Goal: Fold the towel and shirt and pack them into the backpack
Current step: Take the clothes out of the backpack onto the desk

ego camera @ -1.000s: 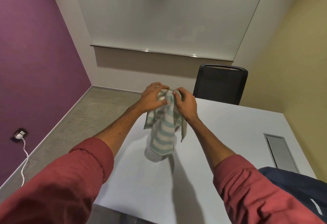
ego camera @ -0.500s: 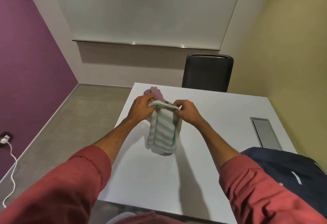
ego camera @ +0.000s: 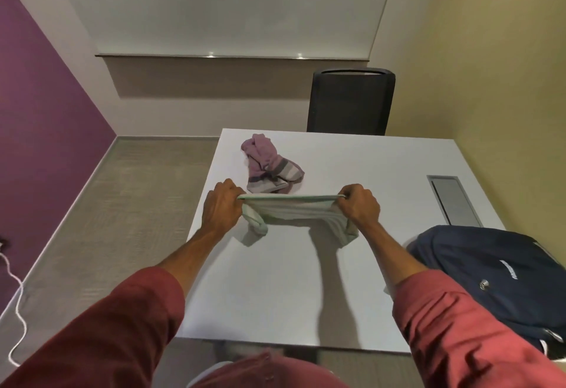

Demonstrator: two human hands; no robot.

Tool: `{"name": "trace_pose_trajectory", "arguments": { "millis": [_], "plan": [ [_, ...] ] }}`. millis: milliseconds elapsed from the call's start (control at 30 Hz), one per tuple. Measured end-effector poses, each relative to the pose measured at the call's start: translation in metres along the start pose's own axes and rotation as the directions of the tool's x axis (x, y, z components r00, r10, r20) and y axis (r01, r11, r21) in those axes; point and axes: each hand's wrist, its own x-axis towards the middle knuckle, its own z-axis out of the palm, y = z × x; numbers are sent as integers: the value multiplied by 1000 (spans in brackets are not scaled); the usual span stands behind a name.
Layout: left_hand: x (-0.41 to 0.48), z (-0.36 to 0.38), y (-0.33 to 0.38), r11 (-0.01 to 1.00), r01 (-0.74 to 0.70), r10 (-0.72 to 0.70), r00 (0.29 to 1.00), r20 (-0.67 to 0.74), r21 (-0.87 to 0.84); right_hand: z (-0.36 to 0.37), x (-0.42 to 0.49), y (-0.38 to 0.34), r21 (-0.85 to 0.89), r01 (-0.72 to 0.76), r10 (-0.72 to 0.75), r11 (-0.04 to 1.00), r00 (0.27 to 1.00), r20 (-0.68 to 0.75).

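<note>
Navy backpack (ego camera: 490, 271), contents hidden, lies near held towel (ego camera: 291, 211).

A creased brick-red shirt (ego camera: 263, 370) is worn, its front showing below the table's (ego camera: 275, 289) near edge. The left sleeve (ego camera: 116, 326) ends beside the table's left edge, the right sleeve (ego camera: 459, 326) above its right side.

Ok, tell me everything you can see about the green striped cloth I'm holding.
The green striped cloth is soft, thin-looking fabric, pale mint with whitish stripes. It is pulled taut between the left hand and right hand, each gripping a top corner, over the white table. The top edge runs level; both ends droop in bunched folds below the hands.
</note>
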Motion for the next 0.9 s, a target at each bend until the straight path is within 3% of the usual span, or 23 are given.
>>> {"name": "trace_pose_trajectory", "arguments": {
  "millis": [167,433,533,700,900],
  "plan": [
    [-34,22,-45,970,143,-158,985,66,195,12,-7,9,-179,-87,135,980,953,271],
    [-47,19,-74,965,157,-181,978,103,208,23,-27,31,-399,-129,265,908,913,309],
    [-47,13,-85,971,122,-145,984,103,206,16,-25,24,-399,-151,272,904,925,265],
    [-30,-5,-97,969,140,-158,984,79,203,5,-13,6,-514,-128,171,848,985,37],
    [16,-38,-82,977,196,-188,978,-95,87,-21,5,-17,-391,-97,31,915,985,-172]
  ]
}}
